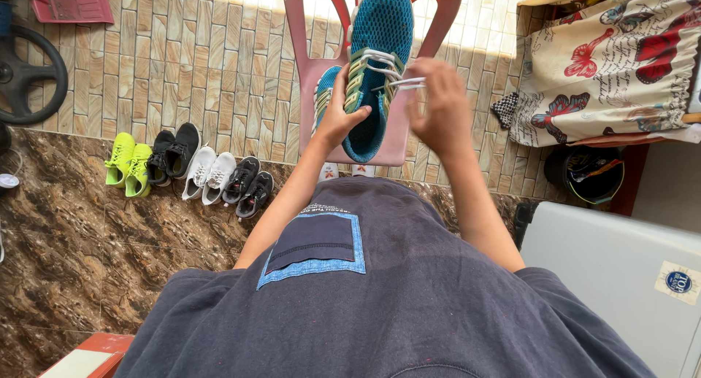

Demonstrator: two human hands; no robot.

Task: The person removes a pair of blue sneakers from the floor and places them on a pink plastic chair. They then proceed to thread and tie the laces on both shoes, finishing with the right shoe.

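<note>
- Teal mesh forms the upper of a sports shoe [380, 28] held up over a pink plastic chair [321, 71], its long axis running near vertical in the head view, toe toward the top of the frame and heel opening toward the person.
- Pale yellow-green eyelet strips and white laces [391, 70] cross the shoe's middle.
- The left hand [337, 119] clasps the shoe's side near the tongue, fingers curled against the eyelet strip.
- The right hand [438, 104] pinches a white lace end, drawn out sideways from the eyelets; fingers closed tight around it.
- Four pairs stand in a row by the wall's base: neon yellow shoes [128, 163], black shoes [174, 153], white shoes [208, 175], dark shoes [248, 184].
- Tan brick-pattern tiles [204, 64] meet brown marbled stone [87, 247].
- A butterfly-print cloth [606, 71] hangs at right; a white box-like surface [606, 276] lies below it.
</note>
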